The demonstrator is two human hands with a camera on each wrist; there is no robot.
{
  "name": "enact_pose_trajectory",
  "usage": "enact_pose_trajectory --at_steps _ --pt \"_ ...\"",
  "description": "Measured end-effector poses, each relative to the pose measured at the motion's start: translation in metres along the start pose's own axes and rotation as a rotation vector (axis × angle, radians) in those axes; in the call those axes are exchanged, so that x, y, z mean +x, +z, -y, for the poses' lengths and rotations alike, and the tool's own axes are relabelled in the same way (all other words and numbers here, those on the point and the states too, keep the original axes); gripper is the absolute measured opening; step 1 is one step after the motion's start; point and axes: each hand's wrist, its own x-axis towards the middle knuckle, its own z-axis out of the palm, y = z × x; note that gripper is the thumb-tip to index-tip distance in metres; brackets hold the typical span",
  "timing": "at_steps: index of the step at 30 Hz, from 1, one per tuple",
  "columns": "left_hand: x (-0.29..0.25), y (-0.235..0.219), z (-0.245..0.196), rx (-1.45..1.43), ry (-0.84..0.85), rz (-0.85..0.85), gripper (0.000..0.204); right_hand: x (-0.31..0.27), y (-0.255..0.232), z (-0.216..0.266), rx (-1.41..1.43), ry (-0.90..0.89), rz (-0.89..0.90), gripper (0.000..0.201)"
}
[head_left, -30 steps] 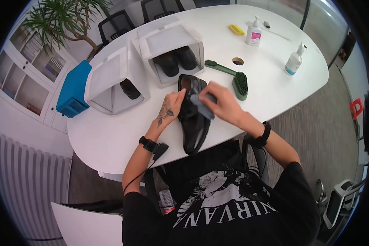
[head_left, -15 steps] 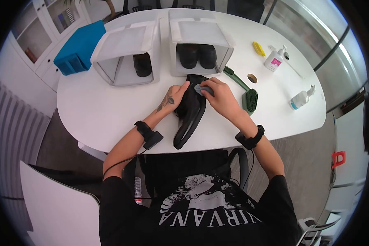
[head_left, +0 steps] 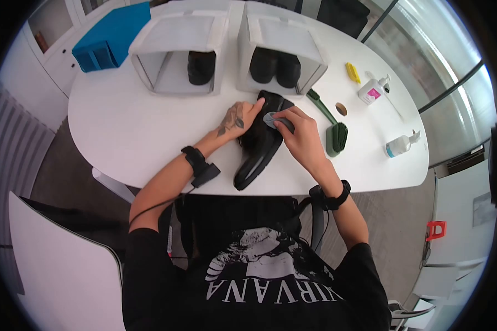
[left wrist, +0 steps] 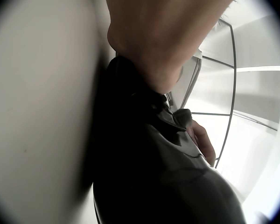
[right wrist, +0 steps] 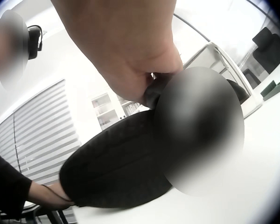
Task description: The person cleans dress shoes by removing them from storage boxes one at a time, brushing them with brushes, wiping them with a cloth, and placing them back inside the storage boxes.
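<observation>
Right wrist view: big blurred patch hides part of the black shoe (head_left: 258, 144); left wrist view has it mostly in shadow. Left fingertips hidden there. Right wrist view shows the shoe's dark sole, unseen in head view. Head view: shoe at centre of frame, tilted on the white table (head_left: 204, 171). Left hand (head_left: 239, 119) grips its upper, thumb on top. Right hand (head_left: 302, 132) curled, pinching grey cloth (head_left: 270, 119) against shoe.
</observation>
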Motion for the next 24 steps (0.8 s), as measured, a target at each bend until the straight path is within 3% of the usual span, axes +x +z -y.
enact_pose_trajectory --at_steps 1,5,7,8,12,14,17,21,23,24 --pt "0.003 -0.008 -0.010 0.004 -0.124 0.091 0.075 -0.010 0.001 0.004 -0.004 0.011 0.012 0.017" --pt "0.007 -0.008 -0.013 -0.044 -0.153 0.119 0.076 -0.045 0.004 0.034 0.029 0.047 -0.033 0.015" --pt "0.008 -0.007 -0.011 -0.016 -0.165 0.118 0.071 -0.060 0.010 0.043 0.081 -0.115 -0.005 0.016" --pt "0.006 -0.004 -0.009 0.008 -0.177 0.130 0.066 -0.066 0.015 0.047 0.097 -0.108 0.018 0.019" --pt "0.007 0.006 0.012 0.009 -0.095 0.129 0.069 -0.034 0.008 0.027 -0.086 -0.245 -0.027 0.020" --pt "0.010 -0.009 -0.012 -0.014 -0.191 0.189 0.070 -0.001 0.003 -0.010 -0.201 -0.206 -0.039 0.015" --pt "0.009 -0.010 -0.010 -0.066 -0.167 0.175 0.069 0.039 -0.009 -0.054 -0.046 0.009 -0.004 0.012" --pt "0.010 -0.010 -0.014 -0.008 -0.261 0.243 0.069 0.044 -0.002 -0.053 -0.141 -0.067 0.024 0.012" --pt "0.008 -0.002 -0.003 -0.009 -0.134 0.149 0.068 0.032 -0.001 -0.024 -0.111 -0.123 0.100 0.013" --pt "0.011 -0.009 -0.007 -0.018 -0.194 0.231 0.070 0.024 -0.002 -0.006 -0.098 -0.078 0.149 0.014"
